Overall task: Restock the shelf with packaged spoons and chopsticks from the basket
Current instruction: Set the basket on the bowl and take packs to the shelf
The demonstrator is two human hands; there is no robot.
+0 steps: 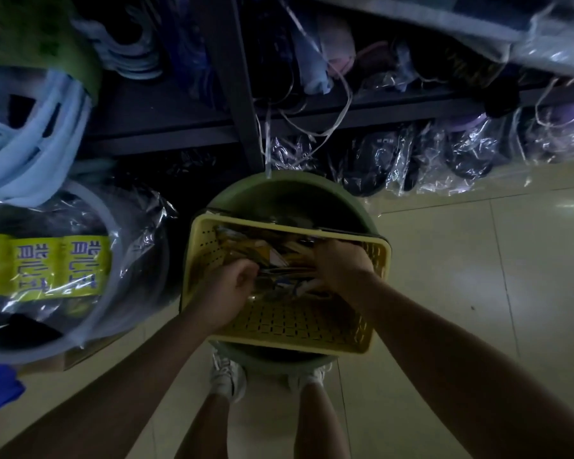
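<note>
A yellow perforated basket (289, 329) rests on top of a green round tub (279, 193) on the floor in front of me. Clear-wrapped packets of spoons and chopsticks (246, 250) lie in the far half of the basket. Both my hands are inside it. My left hand (227, 293) is closed around the near end of a bundle of packets. My right hand (337, 266) grips the same bundle from the right side. The dark metal shelf (166, 120) stands just beyond the tub.
On the left lie plastic-wrapped round basins with yellow labels (43, 266) and pale blue hangers (30, 134). Wrapped slippers (444, 157) fill the shelf's bottom level on the right. Loose strings (312, 127) dangle from the shelf. Tiled floor (478, 293) stretches to the right; my shoes (227, 379) are under the tub.
</note>
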